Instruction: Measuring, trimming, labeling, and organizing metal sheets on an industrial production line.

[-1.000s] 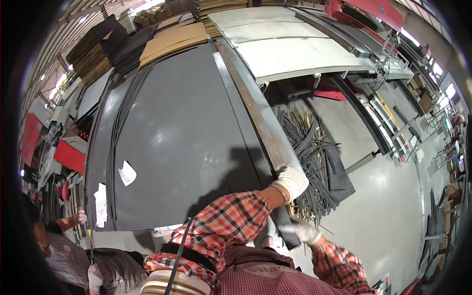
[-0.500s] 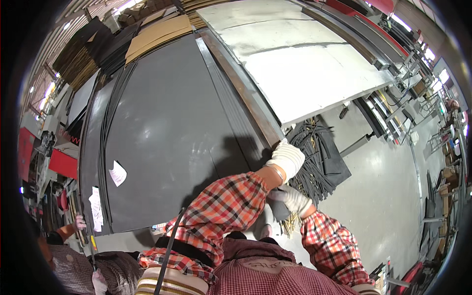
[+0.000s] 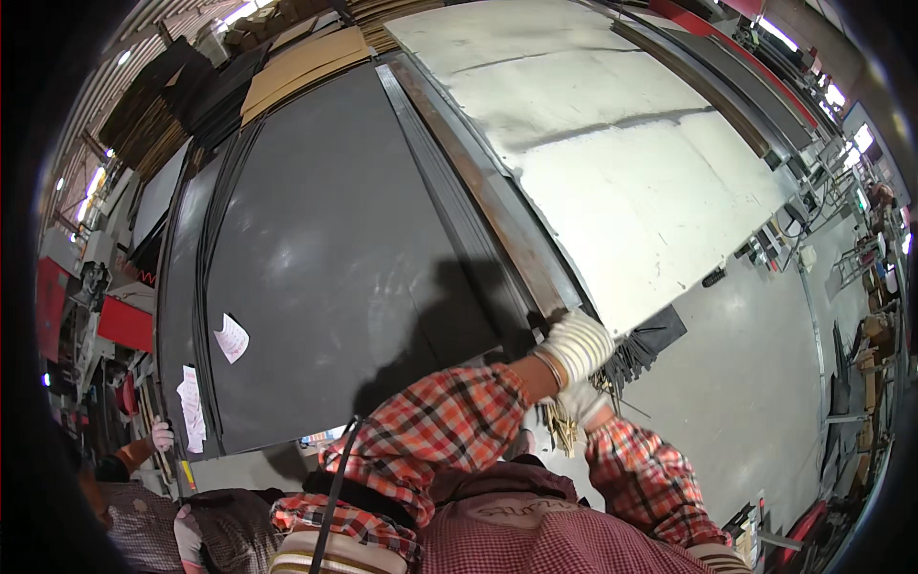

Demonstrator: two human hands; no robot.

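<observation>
My left hand [image 3: 578, 344], in a white ribbed glove, is closed around the near end of a long rusty metal bar [image 3: 512, 234]. My right hand [image 3: 581, 402], also gloved, sits just below it; its fingers are hidden behind the left hand and wrist. A large dark grey sheet [image 3: 316, 258] lies flat to the left, with narrow dark strips [image 3: 449, 215] along its right side. Beyond the bar spreads a scuffed white panel [image 3: 631, 201], its near corner close to my left hand. Thin dark offcuts [image 3: 636, 359] hang or lie under that corner.
Two paper slips [image 3: 230, 339] lie on the sheet's left part. A co-worker's gloved hand [image 3: 163, 435] is at the lower left. Brown board [image 3: 306, 72] rests at the far end. Grey floor [image 3: 736, 383] and racks [image 3: 851, 411] are on the right.
The white panel and the rusty bar have shifted nearer and to the right, covering more of the offcuts. Both my hands moved slightly right. The dark piece by my right hand is out of sight.
</observation>
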